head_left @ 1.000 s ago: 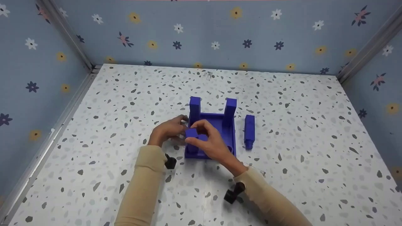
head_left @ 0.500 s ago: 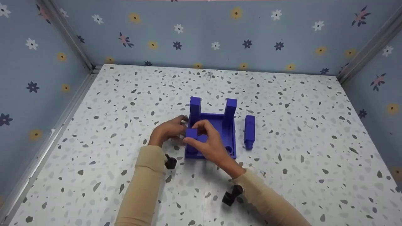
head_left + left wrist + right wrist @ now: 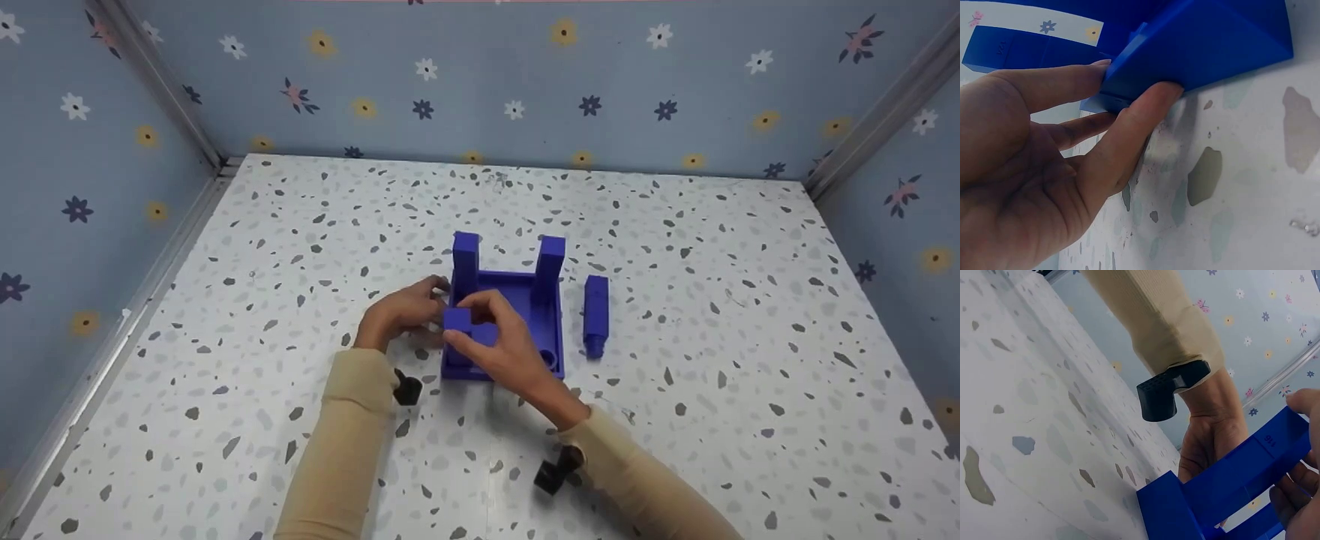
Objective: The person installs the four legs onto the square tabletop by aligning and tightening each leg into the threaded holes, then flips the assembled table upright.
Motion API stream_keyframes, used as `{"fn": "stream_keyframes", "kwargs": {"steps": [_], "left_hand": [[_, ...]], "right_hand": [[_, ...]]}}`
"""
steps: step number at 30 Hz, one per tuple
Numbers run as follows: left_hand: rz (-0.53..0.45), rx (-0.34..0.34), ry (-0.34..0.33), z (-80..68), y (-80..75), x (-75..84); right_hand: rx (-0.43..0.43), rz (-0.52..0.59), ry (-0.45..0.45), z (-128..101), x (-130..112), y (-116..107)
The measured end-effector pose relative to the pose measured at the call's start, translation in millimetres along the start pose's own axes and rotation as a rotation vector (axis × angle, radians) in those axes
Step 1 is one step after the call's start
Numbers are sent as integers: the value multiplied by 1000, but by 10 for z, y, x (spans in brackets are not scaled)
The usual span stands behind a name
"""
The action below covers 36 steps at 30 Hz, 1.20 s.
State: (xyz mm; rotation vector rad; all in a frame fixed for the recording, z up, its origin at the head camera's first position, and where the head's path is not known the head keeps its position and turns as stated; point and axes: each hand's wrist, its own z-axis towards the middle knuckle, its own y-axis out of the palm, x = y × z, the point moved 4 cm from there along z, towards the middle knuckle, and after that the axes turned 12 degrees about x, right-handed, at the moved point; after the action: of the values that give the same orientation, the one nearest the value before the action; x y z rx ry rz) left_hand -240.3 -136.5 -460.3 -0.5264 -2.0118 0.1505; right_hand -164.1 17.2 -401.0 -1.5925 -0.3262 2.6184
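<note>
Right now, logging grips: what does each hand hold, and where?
Right hand pinches a blue leg near its top; left hand grips the blue base at its left edge.

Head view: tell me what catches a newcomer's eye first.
The blue tray-like base with two upright posts stands mid-table. The right hand grips a third blue post at its near left corner, while the left hand holds the base's left edge. A fourth post lies flat just right of the base.

The head camera looks down from above at the whole table (image 3: 675,315). Both wrist cameras sit very close, low, perhaps tilted, sharing the blue tray (image 3: 544,322).
</note>
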Motion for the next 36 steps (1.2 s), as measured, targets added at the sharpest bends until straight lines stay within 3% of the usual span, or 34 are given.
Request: {"fn": "stream_keyframes", "kwargs": {"steps": [4, 10, 29, 36], "left_hand": [[2, 1, -10, -3, -1, 7], [26, 6, -6, -2, -2, 10], [4, -8, 15, -15, 9, 17], [51, 2, 35, -16, 12, 31]], "right_hand": [[-1, 14, -4, 6, -160, -22], [3, -1, 34, 3, -177, -23], [113, -58, -77, -29, -269, -11], [96, -50, -78, -29, -201, 0]]}}
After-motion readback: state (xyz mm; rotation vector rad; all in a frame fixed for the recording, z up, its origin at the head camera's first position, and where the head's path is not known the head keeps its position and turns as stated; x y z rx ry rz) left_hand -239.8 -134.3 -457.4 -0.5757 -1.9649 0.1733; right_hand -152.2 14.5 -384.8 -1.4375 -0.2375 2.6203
